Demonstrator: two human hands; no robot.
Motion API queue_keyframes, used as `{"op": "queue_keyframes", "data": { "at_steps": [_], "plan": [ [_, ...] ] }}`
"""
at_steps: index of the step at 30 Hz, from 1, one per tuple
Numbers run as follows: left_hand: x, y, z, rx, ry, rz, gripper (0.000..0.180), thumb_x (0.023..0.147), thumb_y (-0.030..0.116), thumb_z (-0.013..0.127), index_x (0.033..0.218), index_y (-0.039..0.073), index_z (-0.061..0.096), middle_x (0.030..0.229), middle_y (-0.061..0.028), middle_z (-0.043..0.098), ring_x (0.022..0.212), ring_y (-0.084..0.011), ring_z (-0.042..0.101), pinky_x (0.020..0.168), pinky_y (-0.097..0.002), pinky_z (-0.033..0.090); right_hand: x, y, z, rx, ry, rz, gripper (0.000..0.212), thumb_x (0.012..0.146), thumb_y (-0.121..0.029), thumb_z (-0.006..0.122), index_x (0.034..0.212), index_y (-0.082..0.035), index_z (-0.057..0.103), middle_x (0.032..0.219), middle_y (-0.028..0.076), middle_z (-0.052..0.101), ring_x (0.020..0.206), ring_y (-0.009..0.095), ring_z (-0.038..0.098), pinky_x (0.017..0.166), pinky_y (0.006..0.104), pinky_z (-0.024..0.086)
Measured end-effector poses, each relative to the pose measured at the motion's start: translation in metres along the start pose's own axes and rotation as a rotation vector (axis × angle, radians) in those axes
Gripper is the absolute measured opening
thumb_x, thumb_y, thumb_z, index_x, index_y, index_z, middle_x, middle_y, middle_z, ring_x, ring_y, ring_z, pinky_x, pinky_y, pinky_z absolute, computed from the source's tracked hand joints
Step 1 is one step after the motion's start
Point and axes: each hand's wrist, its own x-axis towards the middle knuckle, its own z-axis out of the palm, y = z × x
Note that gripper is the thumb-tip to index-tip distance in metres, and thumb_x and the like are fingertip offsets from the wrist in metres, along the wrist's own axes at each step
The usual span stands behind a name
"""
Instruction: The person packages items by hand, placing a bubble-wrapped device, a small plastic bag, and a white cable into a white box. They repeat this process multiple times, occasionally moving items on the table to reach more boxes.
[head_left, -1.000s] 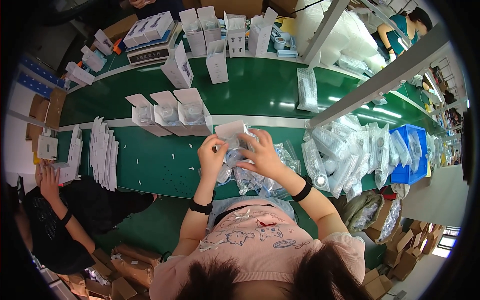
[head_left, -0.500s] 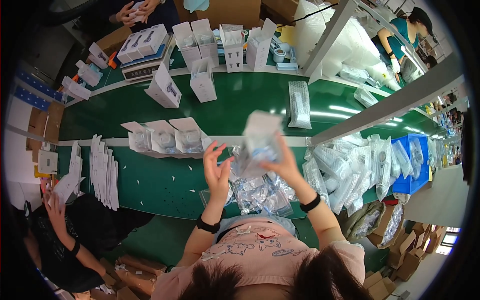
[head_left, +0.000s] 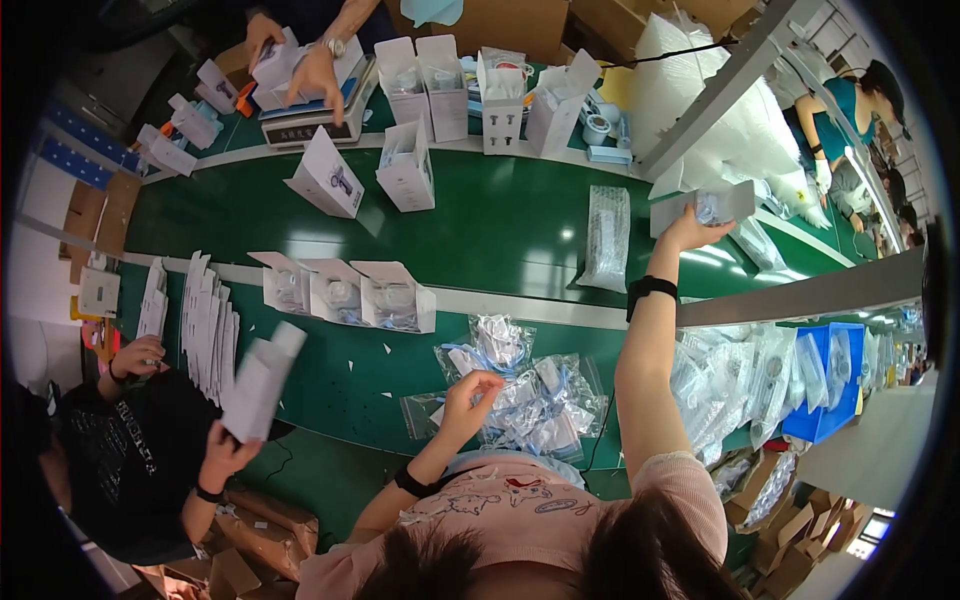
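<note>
Right hand [head_left: 695, 228] holds an open white box [head_left: 738, 203], tipped sideways, at the far right; more tilt could let its content [head_left: 708, 207] slide out. Left hand [head_left: 470, 402] is half curled near plastic packets [head_left: 548, 402]; whether empty, I cannot tell.

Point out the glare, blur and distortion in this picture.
Head view: white glare streaks the green surface near the white box in the right hand; head view: small highlights dot the clear plastic bags; head view: the white strip bows under fisheye distortion, with the picture's rim falling to black; head view: the carton in the co-worker's hand looks slightly smeared.
</note>
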Motion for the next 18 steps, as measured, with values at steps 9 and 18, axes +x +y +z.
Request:
{"op": "queue_keyframes", "data": {
  "at_steps": [9,18],
  "plan": [
    [-0.011,-0.007,-0.049,0.267,0.467,0.179,0.019,0.075,-0.005,0.054,0.092,0.0,0.051,0.097,-0.0095,0.053,0.081,-0.014,0.054,0.064,-0.0207,0.043,-0.069,0.025,-0.03,-0.467,-0.19,-0.32,0.066,0.067,-0.011,0.063,0.125,0.001,0.031,0.12,0.02,0.038,0.106,0.033,0.04,0.092,0.0427,0.028],
    [-0.02,0.009,-0.219,1.42,0.45,-0.651,0.081,0.059,0.02,0.074,0.127,0.012,0.031,0.12,-0.0172,0.037,0.107,-0.0337,0.037,0.087,-0.043,0.033,-0.125,0.06,0.021,-1.037,-0.935,-0.3,0.077,0.066,-0.024,0.066,0.131,-0.018,0.024,0.106,0.021,0.047,0.097,0.042,0.045,0.082,0.0447,0.039]
  ]
}}
